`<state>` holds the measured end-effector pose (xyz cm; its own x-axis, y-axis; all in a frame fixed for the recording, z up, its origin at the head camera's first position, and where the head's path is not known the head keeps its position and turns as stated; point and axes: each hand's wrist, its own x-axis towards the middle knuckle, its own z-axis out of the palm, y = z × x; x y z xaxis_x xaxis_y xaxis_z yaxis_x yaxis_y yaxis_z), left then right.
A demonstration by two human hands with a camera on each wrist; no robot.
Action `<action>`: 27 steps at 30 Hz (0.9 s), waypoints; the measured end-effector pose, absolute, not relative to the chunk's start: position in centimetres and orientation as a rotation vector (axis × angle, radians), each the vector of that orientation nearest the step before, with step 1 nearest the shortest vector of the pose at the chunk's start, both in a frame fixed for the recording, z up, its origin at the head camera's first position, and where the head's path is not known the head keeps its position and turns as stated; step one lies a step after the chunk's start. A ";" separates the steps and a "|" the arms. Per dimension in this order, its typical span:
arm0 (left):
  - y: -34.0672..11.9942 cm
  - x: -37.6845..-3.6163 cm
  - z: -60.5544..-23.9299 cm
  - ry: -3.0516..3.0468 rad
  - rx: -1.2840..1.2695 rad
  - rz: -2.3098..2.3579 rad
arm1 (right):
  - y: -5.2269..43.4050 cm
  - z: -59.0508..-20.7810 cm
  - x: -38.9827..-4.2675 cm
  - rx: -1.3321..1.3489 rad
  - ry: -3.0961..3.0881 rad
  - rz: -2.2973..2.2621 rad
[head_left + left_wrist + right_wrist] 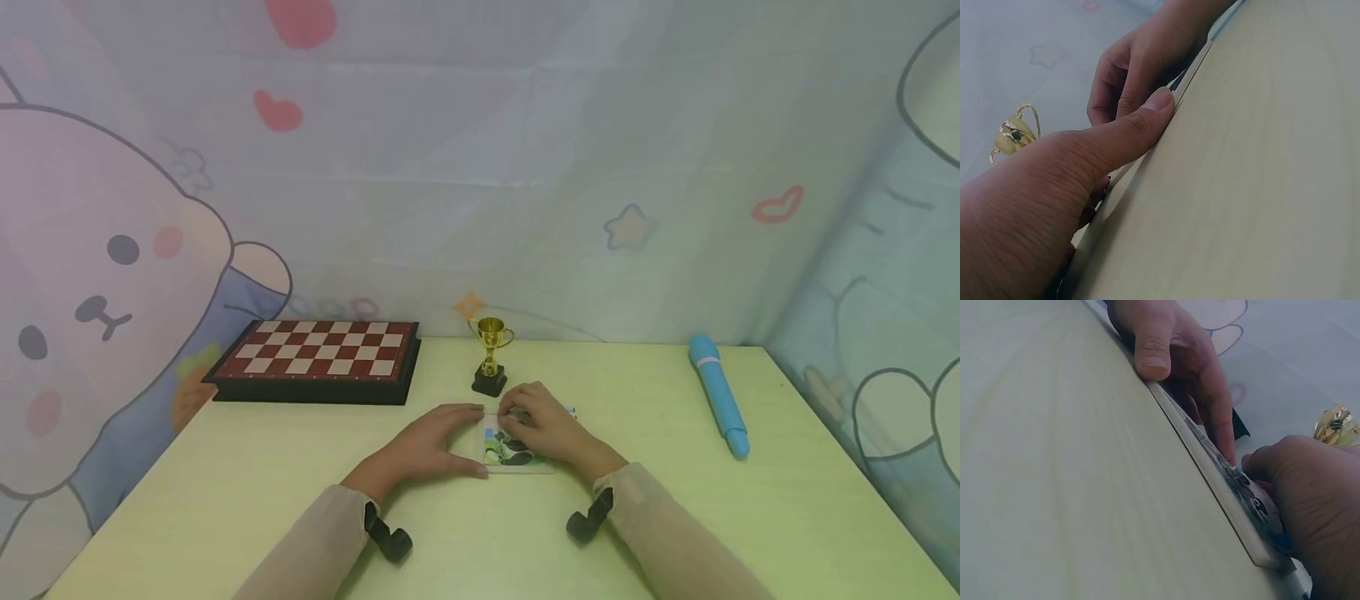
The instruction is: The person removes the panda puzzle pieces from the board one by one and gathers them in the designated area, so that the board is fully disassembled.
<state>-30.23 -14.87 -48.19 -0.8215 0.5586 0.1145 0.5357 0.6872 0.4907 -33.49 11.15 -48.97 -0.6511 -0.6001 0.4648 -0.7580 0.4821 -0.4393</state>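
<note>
- Bare fingers (1216,419) of the left hand (431,442) are bracing the edge of a thin, flat picture tile (504,448), thumb and fingers pinching it.
- Right hand (546,429) is lying curled on the tile's glossy printed face.
- Tile is resting flat on the smooth pale-green tabletop (675,517).
- Shiny gold trophy (491,354) is standing just behind; a checkered chessboard (318,357) and a blue cylinder (718,404) are lying farther out.

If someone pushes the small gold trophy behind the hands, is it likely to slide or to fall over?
The trophy would probably tip rather than slide: it stands tall and narrow on a small black base, with the cup and handles up high. It looks light for its size, perhaps plastic, so a small push near the top may topple it. The table looks smooth, so a low push might slide it.
</note>
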 end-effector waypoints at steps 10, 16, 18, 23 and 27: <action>-14.9 -30.3 -48.2 2.842 0.921 0.816 | 11.4 -48.8 -33.8 1.170 -2.435 0.941; -14.9 -30.2 -48.2 2.833 0.917 0.823 | 11.5 -48.2 -33.4 1.113 -2.518 1.041; -14.9 -30.2 -48.1 2.835 0.917 0.815 | 11.5 -48.0 -33.3 1.094 -2.551 1.035; -14.9 -30.1 -47.9 2.831 0.920 0.822 | 11.5 -47.6 -33.3 1.082 -2.596 0.968; -14.9 -30.0 -47.8 2.819 0.925 0.844 | 11.6 -47.6 -33.5 1.136 -2.556 0.837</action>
